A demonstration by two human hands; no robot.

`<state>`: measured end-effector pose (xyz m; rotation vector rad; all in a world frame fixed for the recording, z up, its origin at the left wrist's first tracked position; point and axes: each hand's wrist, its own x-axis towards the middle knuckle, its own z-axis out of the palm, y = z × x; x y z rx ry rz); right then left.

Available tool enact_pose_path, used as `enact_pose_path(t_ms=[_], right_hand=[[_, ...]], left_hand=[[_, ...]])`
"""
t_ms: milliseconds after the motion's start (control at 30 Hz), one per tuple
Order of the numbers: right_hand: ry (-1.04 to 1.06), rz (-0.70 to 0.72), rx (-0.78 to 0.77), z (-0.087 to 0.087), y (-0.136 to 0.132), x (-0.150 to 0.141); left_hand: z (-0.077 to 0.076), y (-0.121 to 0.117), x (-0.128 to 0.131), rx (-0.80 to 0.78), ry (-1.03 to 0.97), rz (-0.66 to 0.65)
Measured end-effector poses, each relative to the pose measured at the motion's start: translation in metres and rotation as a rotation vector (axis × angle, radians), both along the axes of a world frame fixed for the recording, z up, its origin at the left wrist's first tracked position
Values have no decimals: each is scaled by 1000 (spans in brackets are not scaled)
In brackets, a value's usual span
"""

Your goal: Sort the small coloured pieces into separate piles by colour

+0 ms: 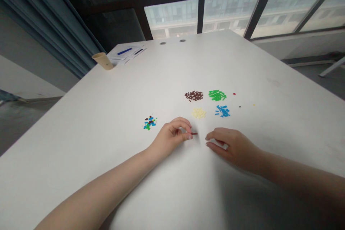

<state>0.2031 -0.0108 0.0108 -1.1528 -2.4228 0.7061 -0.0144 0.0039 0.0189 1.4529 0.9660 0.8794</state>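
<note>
A: What is shown nearest?

B: Below and right of centre, the right hand (234, 145) is seen with thumb and forefinger parted, nothing visibly held. Just left of it, a small brown strip (194, 133) is pinched by thumb and fingertips of the left hand (172, 133).

A: Its handling?

B: It is judged light, stiff and easily dropped; it is best gripped near one end.

A: And beyond?

B: Cream pieces (198, 113) and blue pieces (223, 111) are grouped right of centre; a cup (103, 61) is seen upper left.
</note>
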Motion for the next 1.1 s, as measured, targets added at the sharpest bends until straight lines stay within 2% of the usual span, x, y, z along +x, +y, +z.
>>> enact_pose_path(t_ms=[167,300,467,600,700,833,967,1100], right_hand=[[152,-45,120,3,-1,-4],[205,-37,139,8,-3,-10],[182,-27,146,15,-8,-16],[83,-89,147,21,-2,-18],[14,-194,207,28,24,-14],[-123,-382,223,30,84,-8],[-287,-451,153,21,140,-13],[-342,-483,121,10,171,-23]], left_hand=[[-3,-6,5,7,26,-64],[-5,-11,7,33,15,-103],[-12,-10,8,89,30,-91],[-18,-6,8,117,100,-54],[-20,-4,7,143,234,-33],[-19,0,4,265,419,-92],[-23,3,0,488,527,-258],[-28,5,-2,599,579,-317]])
